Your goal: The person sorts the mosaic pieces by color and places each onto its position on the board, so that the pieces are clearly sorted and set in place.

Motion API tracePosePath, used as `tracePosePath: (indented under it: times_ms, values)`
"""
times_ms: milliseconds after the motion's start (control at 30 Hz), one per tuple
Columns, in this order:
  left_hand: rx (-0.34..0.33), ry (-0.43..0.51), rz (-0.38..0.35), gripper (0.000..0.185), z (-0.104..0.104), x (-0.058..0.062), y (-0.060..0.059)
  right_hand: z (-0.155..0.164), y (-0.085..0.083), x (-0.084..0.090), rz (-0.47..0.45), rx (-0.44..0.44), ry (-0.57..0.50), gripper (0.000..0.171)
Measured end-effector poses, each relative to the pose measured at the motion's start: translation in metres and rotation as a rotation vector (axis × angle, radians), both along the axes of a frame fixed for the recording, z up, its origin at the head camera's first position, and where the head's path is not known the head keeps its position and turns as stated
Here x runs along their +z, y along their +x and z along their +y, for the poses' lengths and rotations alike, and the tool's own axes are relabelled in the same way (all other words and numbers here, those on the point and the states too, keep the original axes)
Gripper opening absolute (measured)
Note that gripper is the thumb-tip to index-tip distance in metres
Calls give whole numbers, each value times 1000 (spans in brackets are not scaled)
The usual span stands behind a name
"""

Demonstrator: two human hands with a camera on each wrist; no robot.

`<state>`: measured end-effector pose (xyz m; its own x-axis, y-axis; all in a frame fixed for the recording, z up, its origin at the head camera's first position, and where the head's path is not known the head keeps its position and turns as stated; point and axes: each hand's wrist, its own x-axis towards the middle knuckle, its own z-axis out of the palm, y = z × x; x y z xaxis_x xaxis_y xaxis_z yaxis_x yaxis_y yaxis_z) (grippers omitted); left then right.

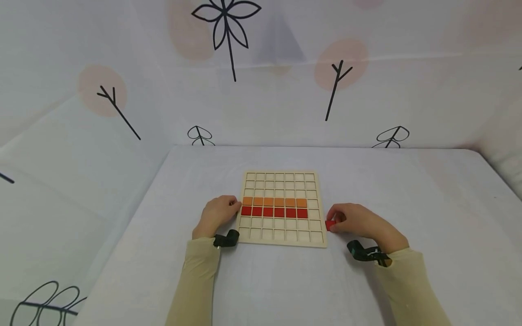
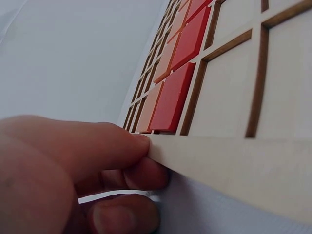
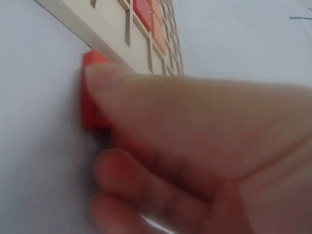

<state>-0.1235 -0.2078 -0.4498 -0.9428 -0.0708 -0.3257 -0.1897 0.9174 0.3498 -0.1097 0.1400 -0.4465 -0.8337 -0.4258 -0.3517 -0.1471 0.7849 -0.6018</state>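
Note:
A pale wooden grid board [image 1: 281,245] lies flat on the table. Across its middle run a row of several orange tiles [image 1: 268,202] and, just nearer, a row of several red tiles [image 1: 268,212]; both rows start in the leftmost column. At the board's left edge, my left hand [image 1: 217,213] grips the rim, with the thumb at its upper corner and a curled finger against its side. Just off the right edge, my right hand [image 1: 355,220] pinches a loose red tile [image 3: 88,107] between thumb and fingers. The thumb covers part of that tile in the right wrist view.
White cloth covers the table [image 1: 285,290], and a patterned white cloth [image 1: 277,104] hangs behind it. Dark camera bands sit on both wrists, the left band [image 1: 226,238] near the board's front left corner, the right band [image 1: 363,251] beyond its right side.

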Motion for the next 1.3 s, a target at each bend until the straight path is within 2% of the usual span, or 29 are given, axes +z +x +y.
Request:
tracePosePath:
  times_ms: [267, 700, 1167, 1300]
  values:
    - [-3, -9, -13, 22, 0, 0, 0, -1, -2, -2, -16, -29, 24, 21]
    - [-11, -7, -6, 22, -1, 1, 1, -5, -1, -2, 49, -37, 63, 21]
    - [-15, -2, 1, 22, 1, 2, 1, -4, -2, -4, 57, -48, 73, 22]
    - [-10, -3, 1, 23, 1, 2, 1, -3, -3, -5, 94, -53, 84, 22]
